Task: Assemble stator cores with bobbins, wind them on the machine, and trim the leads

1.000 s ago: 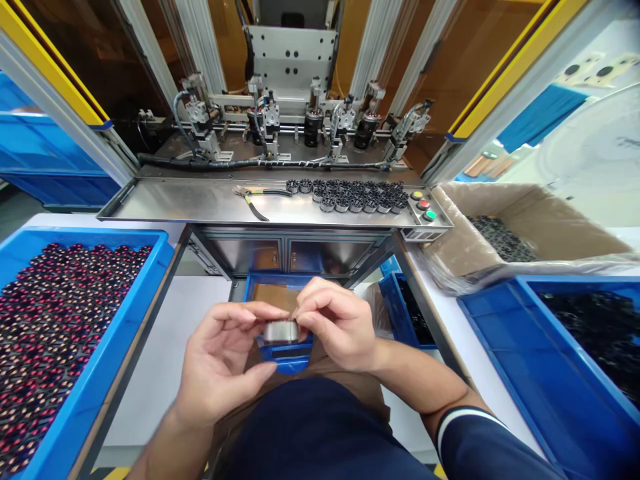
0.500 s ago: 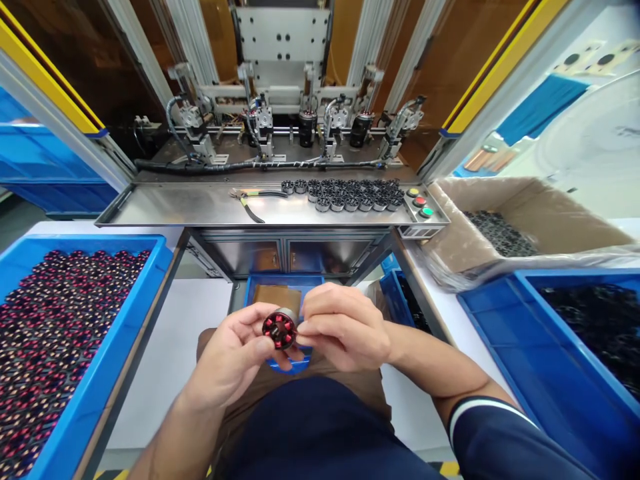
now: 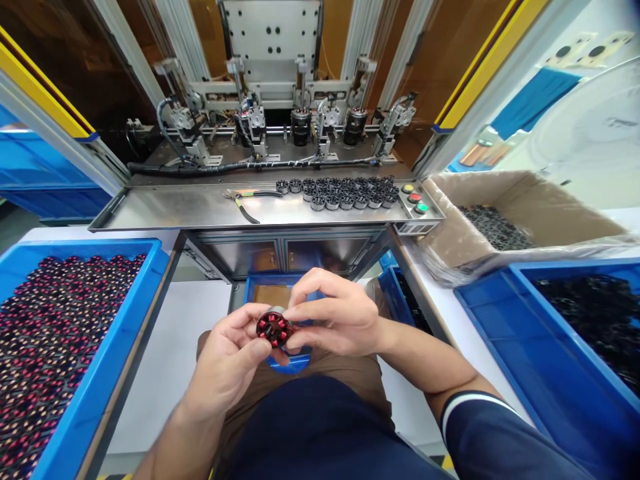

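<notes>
A round motor stator (image 3: 274, 328) with red coil windings and a black frame is held over my lap, its wound face tilted up toward me. My left hand (image 3: 233, 347) grips its left side, thumb at the front edge and fingers behind. My right hand (image 3: 333, 317) is at the stator's right edge, fingers bent and thumb and fingertips closed there. Whether those fingertips pinch a wire end or the rim itself is too small to tell. Beneath the hands stands a blue bin (image 3: 295, 363) with brown cardboard (image 3: 273, 293) in it.
On the steel shelf (image 3: 165, 207) lie cutting pliers (image 3: 245, 203) and rows of black stator cores (image 3: 345, 193), beside coloured push buttons (image 3: 414, 199). A winding machine (image 3: 300, 127) stands behind. Wound stators fill the left blue crate (image 3: 160, 257); a carton (image 3: 565, 200) and another blue crate (image 3: 493, 333) stand right.
Both hands and the stator have shifted slightly left in view. My right hand's fingers have spread more over the stator's right edge. The camera view has moved a little.
</notes>
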### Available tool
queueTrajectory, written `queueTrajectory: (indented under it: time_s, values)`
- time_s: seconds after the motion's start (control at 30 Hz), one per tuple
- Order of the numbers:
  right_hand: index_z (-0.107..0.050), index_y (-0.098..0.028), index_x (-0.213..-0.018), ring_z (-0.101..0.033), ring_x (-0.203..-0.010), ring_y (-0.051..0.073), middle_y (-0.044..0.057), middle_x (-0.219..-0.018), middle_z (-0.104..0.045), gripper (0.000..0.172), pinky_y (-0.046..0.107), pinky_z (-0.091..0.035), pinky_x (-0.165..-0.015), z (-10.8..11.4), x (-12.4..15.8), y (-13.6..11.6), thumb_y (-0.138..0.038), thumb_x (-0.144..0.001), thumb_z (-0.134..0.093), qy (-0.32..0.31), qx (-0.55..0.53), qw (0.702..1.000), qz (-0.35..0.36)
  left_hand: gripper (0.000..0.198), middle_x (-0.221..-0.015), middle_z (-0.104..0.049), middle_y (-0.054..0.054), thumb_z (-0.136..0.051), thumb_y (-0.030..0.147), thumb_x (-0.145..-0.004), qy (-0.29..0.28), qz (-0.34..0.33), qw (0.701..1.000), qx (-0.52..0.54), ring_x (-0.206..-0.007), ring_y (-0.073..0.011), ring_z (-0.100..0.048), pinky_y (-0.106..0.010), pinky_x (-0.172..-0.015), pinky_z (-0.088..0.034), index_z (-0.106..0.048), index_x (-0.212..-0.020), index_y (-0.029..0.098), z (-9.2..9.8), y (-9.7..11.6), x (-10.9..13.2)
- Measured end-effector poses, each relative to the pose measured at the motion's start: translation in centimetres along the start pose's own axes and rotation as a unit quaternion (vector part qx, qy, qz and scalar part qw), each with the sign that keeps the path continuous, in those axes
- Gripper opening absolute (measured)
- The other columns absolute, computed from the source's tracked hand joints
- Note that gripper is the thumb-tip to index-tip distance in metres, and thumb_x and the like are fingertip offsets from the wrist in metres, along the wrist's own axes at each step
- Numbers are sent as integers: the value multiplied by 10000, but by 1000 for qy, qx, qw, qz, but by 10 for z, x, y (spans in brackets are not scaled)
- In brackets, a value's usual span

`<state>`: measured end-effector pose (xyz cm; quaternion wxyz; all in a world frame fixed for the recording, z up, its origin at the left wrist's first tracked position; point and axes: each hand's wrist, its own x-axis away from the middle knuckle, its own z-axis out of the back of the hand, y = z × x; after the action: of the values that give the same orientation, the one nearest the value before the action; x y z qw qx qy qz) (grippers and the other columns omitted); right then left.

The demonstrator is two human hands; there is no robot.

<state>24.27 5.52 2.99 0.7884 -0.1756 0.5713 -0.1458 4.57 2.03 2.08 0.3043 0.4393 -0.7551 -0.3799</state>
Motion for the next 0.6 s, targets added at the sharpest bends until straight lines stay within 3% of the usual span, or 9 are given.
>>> queueTrajectory:
  time_s: [0.2,0.27,0.37,0.47,0.53,0.6]
  values:
    - [-716,-144,-937,-642,-738,147,80,-821,-667,77,274,-553,-642,-3,-1,-9,-196,-911,-666,13,41,999,-13,262,-787,-757,-42,-805,219,-769,15,-29,999,1,-681,-169,-736,-211,-582,-591,-698,-1007,197,0,-1,3]
    - [-702,-141,-937,-635,-734,145,77,-812,-660,58,262,-545,-631,-5,-2,-12,-164,-900,-664,31,46,998,-38,308,-916,-764,-49,-823,203,-741,14,-71,997,-4,-710,-163,-735,-222,-609,-597,-698,-1021,225,-2,-1,4]
    - [-679,-145,-899,-613,-717,139,62,-782,-642,30,260,-532,-627,-8,-5,-17,-137,-896,-650,61,40,994,-84,367,-1189,-712,-63,-861,198,-673,5,-153,988,-12,-899,-201,-734,-307,-790,-615,-706,-1001,250,-2,-3,3]
    - [-657,-144,-864,-602,-703,137,51,-746,-632,54,266,-534,-634,-7,-8,-19,-135,-910,-630,55,3,993,-105,382,-1170,-717,-41,-864,314,-678,16,-216,976,6,-1099,-252,-685,-374,-969,-559,-706,-1024,274,1,-4,-1]
    - [-652,-140,-868,-610,-711,138,56,-746,-644,59,268,-543,-648,-5,-9,-18,-140,-920,-624,29,-25,994,-99,389,-1123,-734,-59,-800,454,-747,18,-188,982,9,-1087,-252,-688,-348,-935,-565,-708,-1068,253,3,-4,-5]
    - [-652,-131,-878,-621,-723,141,73,-768,-660,62,265,-548,-655,-2,-9,-17,-149,-927,-619,4,-44,995,-85,461,-1009,-759,-111,-626,592,-855,-41,-70,997,5,-928,-248,-731,-328,-787,-592,-723,-1043,183,4,-3,-8]
